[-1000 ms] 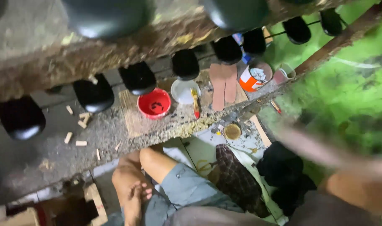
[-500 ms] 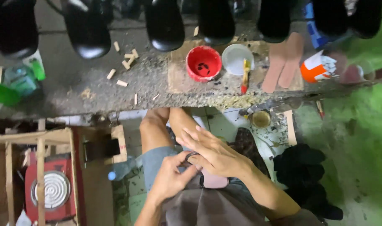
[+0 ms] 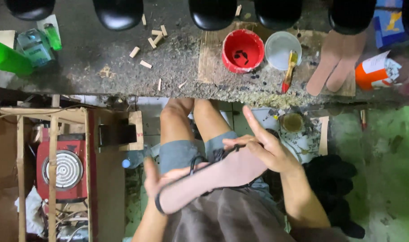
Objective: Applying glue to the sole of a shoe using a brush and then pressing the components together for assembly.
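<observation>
— Hands first: what does each one do?

— Both are on a long pinkish-brown sole-shaped piece (image 3: 213, 181) with a thin black strap (image 3: 200, 163) looped across it, held over the person's lap. The left hand (image 3: 157, 181) lies under the lower end, palm up, fingers spread and showing past the edge. The right hand (image 3: 263, 150) grips the upper end: thumb and bent fingers pinch the strap against the piece, while the forefinger sticks out straight toward the bench.

— How does the piece lie?

— Slanted, lower end at the left hand, upper end at the right, above the grey shorts (image 3: 182, 152).

— And the bench beyond the knees?

— It is a rough grey workbench (image 3: 101, 67) strewn with small wood offcuts (image 3: 146, 49). On a wooden board stand a red round tub (image 3: 242, 50) and, just beside it, a pale round tub (image 3: 283, 47) with a red-handled brush (image 3: 289, 71) leaning on its rim. Two flat pinkish-brown sole shapes (image 3: 337, 60) lie near an orange can (image 3: 375, 71).

— Anything on the floor?

— There is a red box with a round metal grille (image 3: 61, 168), well left of the legs.
</observation>
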